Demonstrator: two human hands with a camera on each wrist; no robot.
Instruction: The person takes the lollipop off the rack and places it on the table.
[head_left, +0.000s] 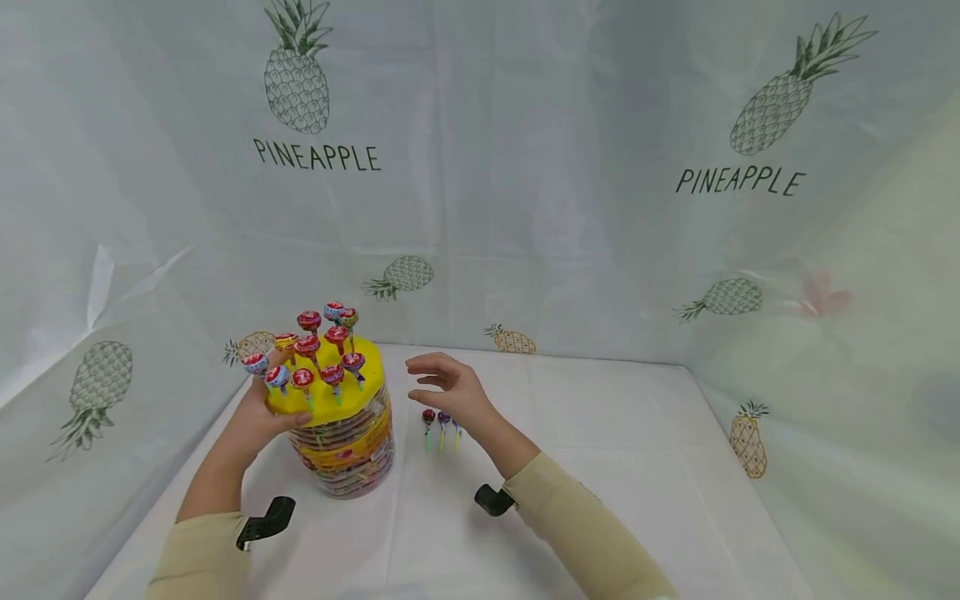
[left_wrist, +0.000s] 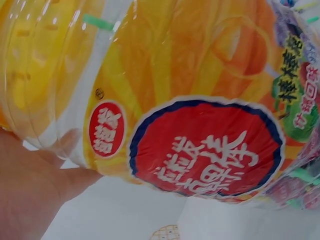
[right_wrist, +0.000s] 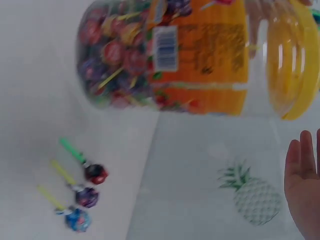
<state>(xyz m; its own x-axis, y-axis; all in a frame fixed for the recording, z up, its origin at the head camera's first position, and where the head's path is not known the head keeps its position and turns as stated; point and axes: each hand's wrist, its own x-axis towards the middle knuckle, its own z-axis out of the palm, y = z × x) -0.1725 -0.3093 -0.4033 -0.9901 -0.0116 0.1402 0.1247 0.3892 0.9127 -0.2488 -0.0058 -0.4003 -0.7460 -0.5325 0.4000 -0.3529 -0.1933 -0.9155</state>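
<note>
Left grip [head_left: 258,417] curled round clear plastic lollipop tub [head_left: 347,450], right grip [head_left: 448,390] spread, empty, round foil-wrapped lollipops [head_left: 441,423]

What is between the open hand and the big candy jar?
Nothing but bare white cloth between the right hand and the jar, in the head view. The three loose lollipops lie just below that hand.

Soft, even, bright light with only faint shadows fills the head view, whose edges bow outward, while both wrist views are blurred and washed out, with glare on the clear jar [left_wrist: 60,60], perhaps from overhead.
</note>
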